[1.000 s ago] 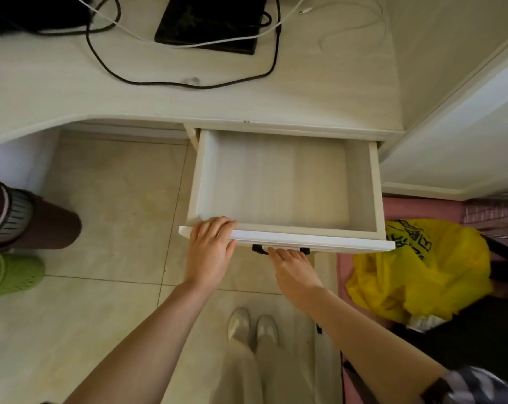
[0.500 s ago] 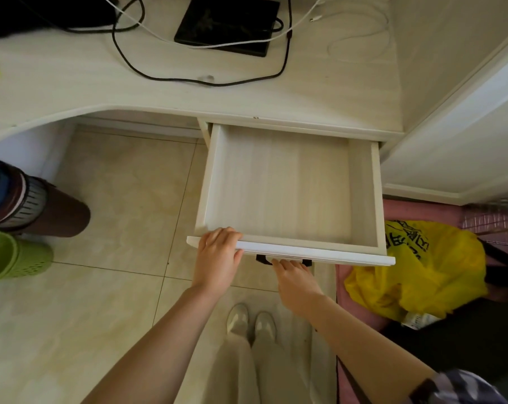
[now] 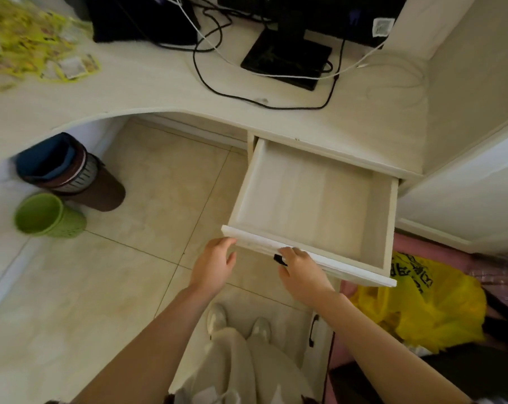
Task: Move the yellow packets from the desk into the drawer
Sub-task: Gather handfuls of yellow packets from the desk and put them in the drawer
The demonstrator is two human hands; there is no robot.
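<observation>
The drawer stands pulled well out from under the table, its pale wooden floor bare. The left hand hovers at the near-left corner of the drawer front with fingers loosely spread and nothing in it; its fingertips look to be just at the edge, though contact cannot be told for sure. The right hand is half-curled beside the black handle, also holding nothing. The yellow packets lie in one loose, blurred heap at the far-left end of the table, well apart from the drawer; they overlap too much to count. The likely trouble lies in that separation: a big handful carried across could shed packets onto the tiled floor, or into the two bins there, one green and one brown with a blue liner. The open drawer also juts out at leg height, so a sideways step toward the heap could knock it. Two cables cross the table, a black cable and a white cable, beside one monitor base; a sweeping reach might snag them. One yellow plastic bag sits on the floor at right and could be mistaken for the packets.
</observation>
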